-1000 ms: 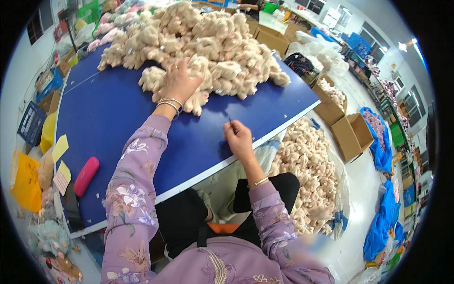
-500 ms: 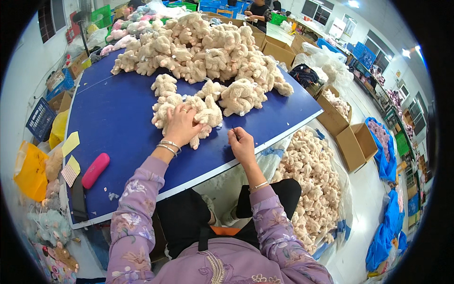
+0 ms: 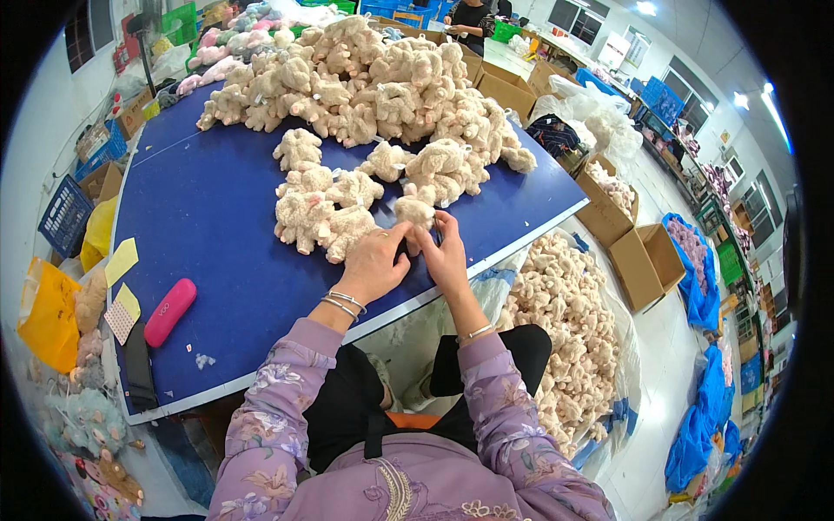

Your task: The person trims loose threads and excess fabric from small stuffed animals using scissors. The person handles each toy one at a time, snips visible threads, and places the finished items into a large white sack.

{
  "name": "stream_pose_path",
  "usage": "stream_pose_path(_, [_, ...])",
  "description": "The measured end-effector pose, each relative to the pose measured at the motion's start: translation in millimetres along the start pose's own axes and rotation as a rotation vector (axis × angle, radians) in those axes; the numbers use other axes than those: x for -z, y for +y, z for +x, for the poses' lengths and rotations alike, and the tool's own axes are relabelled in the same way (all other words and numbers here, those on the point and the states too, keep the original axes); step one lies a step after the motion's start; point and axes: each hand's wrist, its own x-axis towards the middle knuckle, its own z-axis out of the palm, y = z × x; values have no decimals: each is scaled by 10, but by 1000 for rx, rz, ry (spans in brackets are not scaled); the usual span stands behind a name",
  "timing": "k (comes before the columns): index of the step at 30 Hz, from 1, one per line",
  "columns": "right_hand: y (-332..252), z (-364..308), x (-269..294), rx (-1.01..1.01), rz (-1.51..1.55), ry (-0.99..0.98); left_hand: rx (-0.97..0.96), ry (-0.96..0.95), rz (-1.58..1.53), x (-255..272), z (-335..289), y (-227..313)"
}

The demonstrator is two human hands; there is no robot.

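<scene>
A small cream plush toy (image 3: pixel 414 210) is held up over the near edge of the blue table. My left hand (image 3: pixel 375 263) is closed, pinching the toy's lower part with thumb and fingertips. Right beside it, my right hand (image 3: pixel 445 256) is closed too, its fingertips against the same toy. A sliver of a thin dark tool shows at the right fingers; most of it is hidden. Several similar cream plush toys (image 3: pixel 306 217) lie just left of and beyond my hands. A large heap of them (image 3: pixel 373 82) covers the far part of the table.
On the blue tabletop (image 3: pixel 208 260), a pink case (image 3: pixel 171 313), paper slips (image 3: pixel 122 260) and a dark flat object (image 3: pixel 139 369) lie at left. Below right stands a big bag of cream plush pieces (image 3: pixel 565 339). Cardboard boxes (image 3: pixel 647 265) are beyond it. Another person (image 3: pixel 469 26) is at the back.
My left hand has moved right from the toy group to meet my right hand. A single plush toy is now between both hands. The right hand has shifted slightly up and forward.
</scene>
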Motion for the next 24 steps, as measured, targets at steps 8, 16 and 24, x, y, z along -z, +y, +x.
stream_pose_path(8, [-68,-12,-63,-159,195,-186,172,-47,-650,-235,-27,-197])
stream_pose_path(16, [-275,-158,-35,-2,298,33,486,-62,-1220,-55,64,-172])
stream_pose_path(24, [-247,-270,214,201,5,-255,473,-158,-1573,225,49,-182])
